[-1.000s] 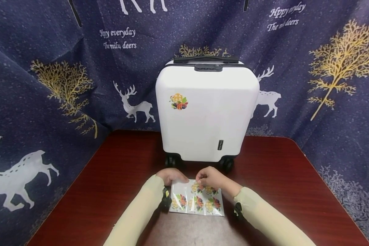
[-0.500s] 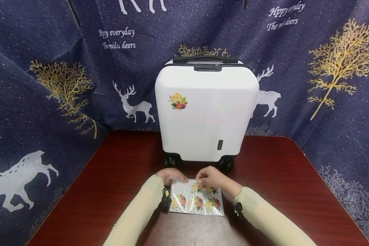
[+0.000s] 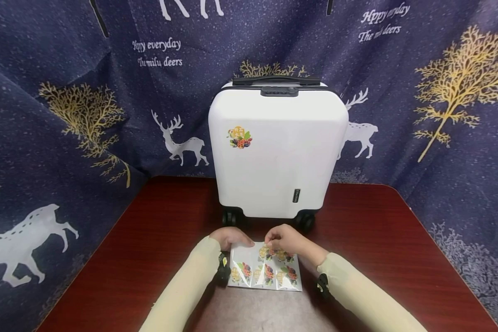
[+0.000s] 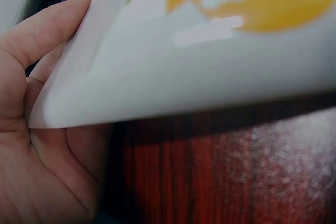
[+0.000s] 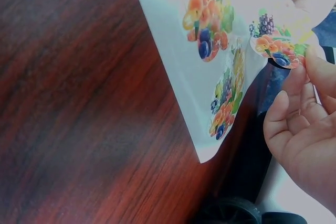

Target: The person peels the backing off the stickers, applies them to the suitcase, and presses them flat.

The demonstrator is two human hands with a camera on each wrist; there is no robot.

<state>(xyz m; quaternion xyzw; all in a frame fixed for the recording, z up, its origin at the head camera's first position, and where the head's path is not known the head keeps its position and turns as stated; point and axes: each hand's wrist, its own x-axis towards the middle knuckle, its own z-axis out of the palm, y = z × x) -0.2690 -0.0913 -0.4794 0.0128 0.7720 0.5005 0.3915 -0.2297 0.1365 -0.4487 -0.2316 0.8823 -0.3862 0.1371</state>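
A white sheet of fruit stickers (image 3: 243, 253) is held up above the table's front half, as the head view shows. My left hand (image 3: 233, 238) grips its far left part, the thumb on top and fingers beneath, plainer in the left wrist view. At the sheet's far edge my right hand (image 3: 289, 240) pinches the edge of one fruit sticker (image 5: 279, 50). That sticker's edge is lifted from the sheet in the right wrist view. Several other stickers lie flat on the sheet; its upper left part is blank white.
Behind the hands a white suitcase (image 3: 278, 161) stands upright on black wheels. One fruit sticker (image 3: 239, 138) is on its upper left front. The dark red table (image 3: 373, 240) runs back to a blue deer-patterned cloth (image 3: 166, 87).
Both hands stay in nearly the same places on the sheet. The right fingers keep their pinch at its far edge. The head view has shifted very slightly.
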